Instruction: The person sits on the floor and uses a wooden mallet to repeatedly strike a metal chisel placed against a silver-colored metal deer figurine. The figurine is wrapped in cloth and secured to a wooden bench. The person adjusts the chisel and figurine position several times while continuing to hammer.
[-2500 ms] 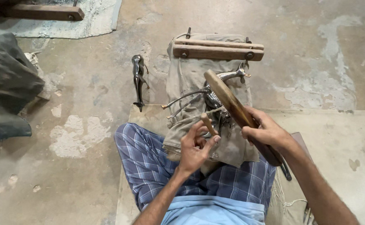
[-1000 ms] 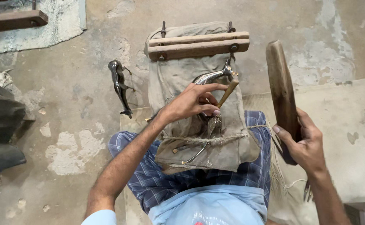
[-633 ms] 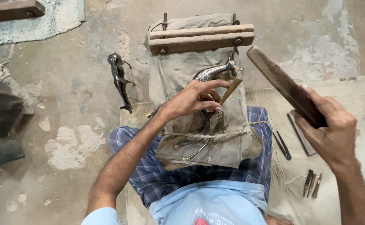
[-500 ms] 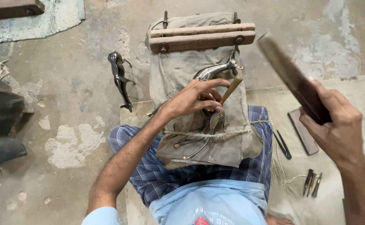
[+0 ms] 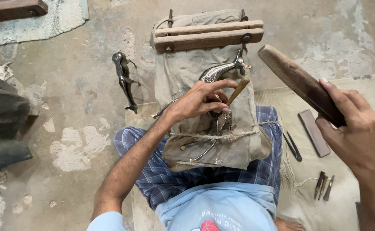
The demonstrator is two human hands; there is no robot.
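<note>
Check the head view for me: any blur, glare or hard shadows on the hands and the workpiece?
Head view: light soft and even, shadows faint; left hand and metal piece sharp, a small sheen on the metal; right hand with its wooden mallet slightly soft at the edges.

Light blue shirt, blue checked wrap

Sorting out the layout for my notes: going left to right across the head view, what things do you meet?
Dark metal animal figure → left hand holding a wooden-handled tool → right hand gripping the wooden mallet.
</note>
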